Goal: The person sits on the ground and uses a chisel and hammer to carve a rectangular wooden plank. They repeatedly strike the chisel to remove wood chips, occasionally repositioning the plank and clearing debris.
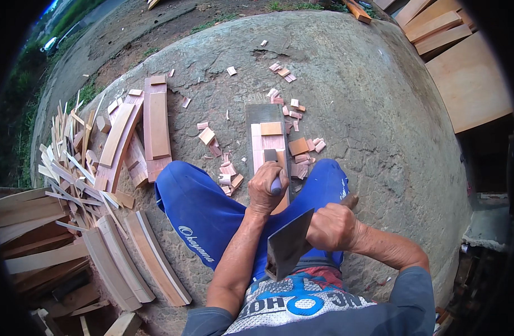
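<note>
My left hand (262, 193) is wrapped round a chisel (275, 186) with a pale purple handle. The chisel's grey blade rests against a pinkish wood piece (257, 140), which has shallow cuts across it and a brown raised block near its far end. Under this piece lies a dark grey board (257, 112), between my knees. My right hand (331, 227) grips the wooden handle of a hatchet (290, 243), its broad dark metal head held up close to my body, apart from the chisel. Part of the wood piece is hidden behind my left hand.
Small wood chips (229, 171) lie scattered on the rough concrete ground (380, 112). Curved wood pieces (158, 123) stand at left, near a heap of thin offcuts (72, 162). More curved strips (156, 257) lie at lower left. Boards (467, 81) are stacked at far right.
</note>
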### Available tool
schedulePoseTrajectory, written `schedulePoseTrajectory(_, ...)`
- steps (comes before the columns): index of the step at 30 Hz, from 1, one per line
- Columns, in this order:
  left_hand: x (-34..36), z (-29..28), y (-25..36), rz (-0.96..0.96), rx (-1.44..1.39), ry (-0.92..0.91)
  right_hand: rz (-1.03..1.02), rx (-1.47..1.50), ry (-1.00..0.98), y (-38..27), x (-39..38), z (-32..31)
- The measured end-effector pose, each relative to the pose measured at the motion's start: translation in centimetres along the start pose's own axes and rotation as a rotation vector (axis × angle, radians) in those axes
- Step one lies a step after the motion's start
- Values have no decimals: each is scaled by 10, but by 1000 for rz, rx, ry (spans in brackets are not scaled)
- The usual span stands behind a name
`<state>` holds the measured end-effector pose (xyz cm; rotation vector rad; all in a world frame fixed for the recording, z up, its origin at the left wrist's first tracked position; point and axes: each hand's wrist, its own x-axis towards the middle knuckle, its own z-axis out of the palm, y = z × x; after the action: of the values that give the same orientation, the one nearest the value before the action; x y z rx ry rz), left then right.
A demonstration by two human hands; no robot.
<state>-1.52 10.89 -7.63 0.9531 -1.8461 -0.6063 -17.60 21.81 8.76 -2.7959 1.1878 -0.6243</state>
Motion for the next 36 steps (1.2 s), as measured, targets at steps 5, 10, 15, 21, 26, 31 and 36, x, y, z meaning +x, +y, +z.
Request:
schedulePoseTrajectory(5,-15,-7,-7,-250,-284,-174,330,-70,-312,28,-12,31)
schedulePoseTrajectory(10,-16,-8,-13,-128,-203,-41,295,51,-227,2,-23,34)
schedulePoseTrajectory(15,-2,-30,-7,-347,-230,-12,365,162,-160,-4,-45,37)
schedulePoseTrajectory(21,-6,-32,1,-126,-97,-87,417,206,-113,-1,-50,38)
schedulePoseTrajectory(26,-5,-32,-7,-123,-67,-63,411,216,-140,2,-46,40)
schedulePoseTrajectory(31,-3,-34,-11,-126,-102,-89,313,167,-114,8,-28,33)
schedulePoseTrajectory(36,-7,-23,-10,-140,-66,-11,36,14,6,0,2,5)
